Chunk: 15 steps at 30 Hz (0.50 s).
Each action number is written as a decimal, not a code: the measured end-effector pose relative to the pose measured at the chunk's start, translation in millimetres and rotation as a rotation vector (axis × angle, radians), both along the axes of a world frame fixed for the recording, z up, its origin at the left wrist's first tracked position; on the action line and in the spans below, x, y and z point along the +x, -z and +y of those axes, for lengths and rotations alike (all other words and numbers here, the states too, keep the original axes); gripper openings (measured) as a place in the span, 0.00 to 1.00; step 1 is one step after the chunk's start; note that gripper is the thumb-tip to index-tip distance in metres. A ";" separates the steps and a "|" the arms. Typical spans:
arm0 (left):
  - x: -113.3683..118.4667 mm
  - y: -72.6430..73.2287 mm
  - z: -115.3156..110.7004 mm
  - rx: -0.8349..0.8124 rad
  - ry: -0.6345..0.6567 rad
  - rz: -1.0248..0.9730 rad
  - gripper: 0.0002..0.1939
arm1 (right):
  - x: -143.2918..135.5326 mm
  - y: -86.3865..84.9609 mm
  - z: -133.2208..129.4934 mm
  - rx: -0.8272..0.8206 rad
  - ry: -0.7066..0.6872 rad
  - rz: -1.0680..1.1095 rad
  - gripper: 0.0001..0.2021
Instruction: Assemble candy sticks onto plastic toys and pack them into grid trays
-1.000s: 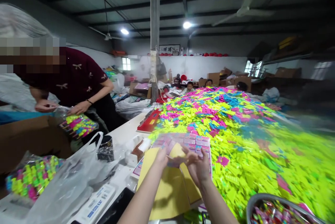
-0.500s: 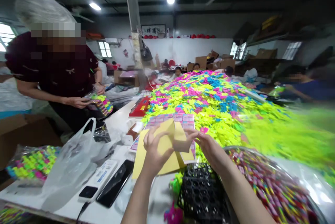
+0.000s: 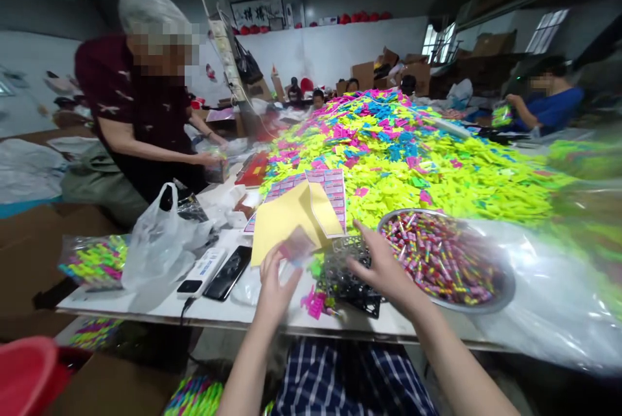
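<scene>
Between the fingers and thumb of my left hand (image 3: 276,278) is a small, blurred pinkish paper card (image 3: 297,245). It is above the near edge of yellow paper sheets (image 3: 284,212), which lie over pink printed sheets (image 3: 334,188). My right hand (image 3: 381,265) has its thumb and fingers apart over a black plastic grid tray (image 3: 357,283); whether it touches the tray I cannot tell. Beside the tray lie a magenta plastic piece (image 3: 315,302) and a green piece (image 3: 315,267).
A metal bowl (image 3: 505,293) of small wrapped sticks stands at right. Behind it rises a heap of neon plastic pieces (image 3: 437,176). A phone (image 3: 228,273), a white power bank (image 3: 201,273) and a plastic bag (image 3: 158,247) lie left. A co-worker (image 3: 140,111) stands beyond.
My hands have moved apart and nearer to me. The right has let go of the card and moved over the black tray; the left keeps the card. The view has tilted down.
</scene>
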State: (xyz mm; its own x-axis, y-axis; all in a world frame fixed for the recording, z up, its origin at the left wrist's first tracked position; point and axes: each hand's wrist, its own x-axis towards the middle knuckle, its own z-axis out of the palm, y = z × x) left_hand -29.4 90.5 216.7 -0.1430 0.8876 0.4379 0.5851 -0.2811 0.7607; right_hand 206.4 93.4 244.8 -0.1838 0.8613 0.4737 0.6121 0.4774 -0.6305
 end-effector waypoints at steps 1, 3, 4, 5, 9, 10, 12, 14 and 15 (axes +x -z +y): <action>-0.9 15.0 -5.4 -0.046 -0.053 -0.097 0.24 | 0.9 19.4 -4.5 -0.041 -0.016 -0.108 0.36; 1.4 45.4 -16.7 -0.149 -0.121 -0.221 0.35 | -1.1 60.7 -11.5 -0.140 0.010 -0.289 0.37; 4.1 59.9 -22.5 -0.192 -0.137 -0.237 0.40 | -3.3 81.1 -14.1 -0.178 0.030 -0.362 0.36; 7.4 73.7 -28.2 -0.226 -0.143 -0.215 0.44 | -5.9 100.4 -16.2 -0.192 0.052 -0.416 0.34; 17.4 117.3 -42.4 -0.380 -0.212 0.137 0.54 | -11.9 163.2 -18.1 -0.020 0.105 -0.431 0.25; 18.2 124.4 -42.5 -0.420 -0.233 0.231 0.53 | -11.7 175.1 -16.3 0.056 0.126 -0.410 0.24; 18.2 133.0 -39.2 -0.456 -0.319 0.335 0.50 | -10.4 193.8 -10.9 0.178 0.159 -0.347 0.20; 17.1 135.0 -34.5 -0.449 -0.399 0.369 0.45 | -9.7 204.8 -6.0 0.214 0.162 -0.309 0.19; 16.5 134.6 -32.4 -0.439 -0.425 0.366 0.43 | -9.9 207.5 -4.3 0.209 0.165 -0.294 0.18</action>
State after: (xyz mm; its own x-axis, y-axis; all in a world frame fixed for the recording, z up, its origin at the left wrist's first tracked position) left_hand -12.9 58.1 82.1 -0.4277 0.8933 0.1384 0.8157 0.3154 0.4850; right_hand 196.5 89.0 37.3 -0.2051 0.7812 0.5896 0.8313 0.4570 -0.3164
